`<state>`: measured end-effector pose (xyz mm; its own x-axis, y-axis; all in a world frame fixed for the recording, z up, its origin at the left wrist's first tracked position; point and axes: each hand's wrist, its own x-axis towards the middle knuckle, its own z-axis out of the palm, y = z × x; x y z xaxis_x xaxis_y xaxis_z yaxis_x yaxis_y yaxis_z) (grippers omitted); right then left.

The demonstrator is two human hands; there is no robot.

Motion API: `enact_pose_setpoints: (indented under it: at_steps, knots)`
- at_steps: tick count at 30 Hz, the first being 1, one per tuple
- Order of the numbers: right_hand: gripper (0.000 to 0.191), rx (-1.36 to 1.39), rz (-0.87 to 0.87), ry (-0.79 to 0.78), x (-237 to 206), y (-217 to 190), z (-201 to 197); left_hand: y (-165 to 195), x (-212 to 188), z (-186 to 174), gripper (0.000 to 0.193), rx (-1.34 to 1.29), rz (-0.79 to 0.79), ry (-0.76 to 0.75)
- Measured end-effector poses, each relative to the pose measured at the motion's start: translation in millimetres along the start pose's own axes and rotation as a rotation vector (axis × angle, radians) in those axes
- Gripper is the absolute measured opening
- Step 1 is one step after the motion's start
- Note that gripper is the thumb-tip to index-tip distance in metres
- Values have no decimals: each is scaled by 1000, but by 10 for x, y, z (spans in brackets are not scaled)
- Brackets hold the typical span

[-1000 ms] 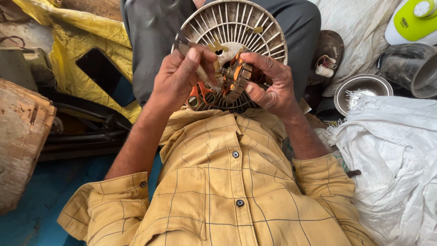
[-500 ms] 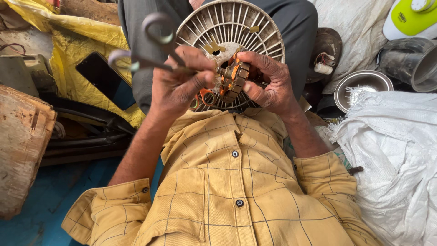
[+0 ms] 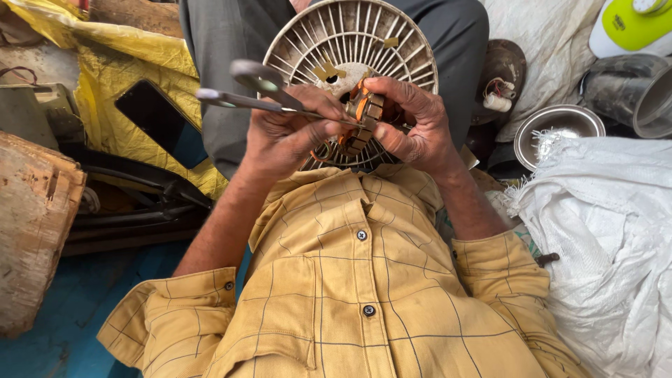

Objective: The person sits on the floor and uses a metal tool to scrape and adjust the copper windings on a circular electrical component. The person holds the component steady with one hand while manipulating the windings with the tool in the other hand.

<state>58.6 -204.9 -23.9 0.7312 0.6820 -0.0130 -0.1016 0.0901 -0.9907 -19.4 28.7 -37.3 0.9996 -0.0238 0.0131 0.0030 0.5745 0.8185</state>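
The left hand (image 3: 283, 136) grips a pair of metal scissors (image 3: 259, 91), fingers pressed around the shanks near the pivot while the two loop handles stick out toward 10 o'clock; the blade tips reach into the small wound motor core (image 3: 360, 119). The right hand (image 3: 413, 122) pinches that core from the 3 o'clock side, fingers curled over its top and thumb below. Both are held just above a round, ribbed fan housing (image 3: 350, 42) that rests in the lap, at 12 o'clock from the hands.

The risks, as I judge them: the blade tips work very close to the right-hand fingertips, so a slip off the hard laminations could jab or cut the skin. The orange windings look thin; too much bite or twist from the scissors could nick a wire that was meant to stay whole. The core is held only by a pinch in mid-air, so a sharp pull might flip it out onto the housing or down toward the steel bowl (image 3: 556, 126) at 3 o'clock and the white sack (image 3: 616, 231) beside it
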Motion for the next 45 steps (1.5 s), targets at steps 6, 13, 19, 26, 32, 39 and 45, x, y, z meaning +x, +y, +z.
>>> enact_pose_setpoints:
  at_steps: [6, 13, 19, 26, 32, 39, 45]
  knots:
    - [48, 21, 9, -10, 2, 6, -12, 47, 85, -85, 6, 186, 109, -152]
    - [48, -24, 11, 1, -12, -2, -17, 190, 141, -67, 15, 411, 226, -272]
    - [49, -3, 14, -39, 3, -32, -60, 218, 228, -69, 14, 610, 298, -319]
    - [51, 22, 35, -63, 7, -89, -65, 137, 229, -70, 9, 449, 185, -249]
    - [54, -33, 40, -53, -17, -75, -100, 1, 72, 145, 11, -14, -65, 26]
    - [55, -119, 5, -85, -12, -35, -115, -55, -27, 203, 9, -111, -327, 293]
    - [53, -184, 17, -76, 24, -67, -104, -107, -67, 342, 9, -63, -343, 407]
